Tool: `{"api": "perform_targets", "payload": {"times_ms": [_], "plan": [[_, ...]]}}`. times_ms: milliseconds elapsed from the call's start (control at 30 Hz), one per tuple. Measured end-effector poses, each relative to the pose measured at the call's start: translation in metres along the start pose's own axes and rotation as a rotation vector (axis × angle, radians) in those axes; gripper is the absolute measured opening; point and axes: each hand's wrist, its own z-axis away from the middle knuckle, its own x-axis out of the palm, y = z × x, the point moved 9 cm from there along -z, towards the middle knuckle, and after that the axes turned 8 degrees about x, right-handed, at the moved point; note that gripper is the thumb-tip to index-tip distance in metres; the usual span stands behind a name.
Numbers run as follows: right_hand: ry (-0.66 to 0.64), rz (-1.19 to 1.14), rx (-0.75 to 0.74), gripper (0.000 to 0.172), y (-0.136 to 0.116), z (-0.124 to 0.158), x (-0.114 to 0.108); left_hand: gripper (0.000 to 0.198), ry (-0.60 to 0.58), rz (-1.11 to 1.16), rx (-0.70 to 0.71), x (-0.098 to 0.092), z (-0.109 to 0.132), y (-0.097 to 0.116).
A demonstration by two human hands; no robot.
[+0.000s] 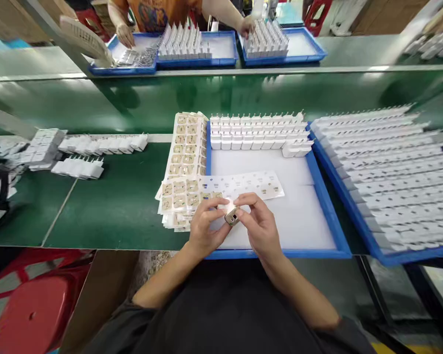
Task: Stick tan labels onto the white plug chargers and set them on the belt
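Between both hands, above the near part of a blue tray (332,221), is a white charger (231,216) with a gold-toned end face showing port openings. My left hand (208,223) pinches it from the left. The thumb and fingers of my right hand (258,223) press on it from the right. Just behind the hands lies a partly used sticker sheet (243,184), over a stack of sheets with gold-toned stickers (180,196). Rows of white chargers (258,132), pins up, stand at the tray's far end.
A second blue tray (335,169) on the right is full of chargers. More white chargers (81,167) sit on the green bench to the left. Across a green divider (151,98), a co-worker's hands (125,35) are over trays of parts. A red stool (40,309) stands lower left.
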Motion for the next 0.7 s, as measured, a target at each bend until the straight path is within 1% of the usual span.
{"api": "perform_targets", "payload": {"times_ms": [133,233,400,467,533,633,700], "plan": [[0.011,-0.033,-0.006,0.012,0.002,0.003,-0.001,0.032,0.015,-0.06,0.073,-0.001,0.002,0.004],[0.007,-0.041,-0.007,0.015,0.004,0.004,-0.002,0.034,0.023,-0.09,0.101,-0.002,0.002,0.007],[-0.067,0.019,0.033,0.017,0.002,0.002,-0.003,0.037,0.017,-0.039,0.035,-0.001,0.002,0.003],[-0.079,0.115,-0.003,0.015,-0.006,0.001,-0.005,0.038,0.008,-0.018,0.018,0.0,0.002,0.002],[-0.053,0.29,-0.132,0.014,-0.022,0.002,-0.007,0.04,0.005,-0.007,0.009,0.001,0.002,0.002],[-0.004,0.6,-0.45,0.02,-0.049,0.012,-0.004,0.04,-0.012,0.038,-0.057,0.003,0.0,0.001],[-0.012,0.716,-0.615,0.023,-0.059,0.02,0.001,0.039,-0.04,0.07,-0.127,0.006,-0.001,-0.002]]}}
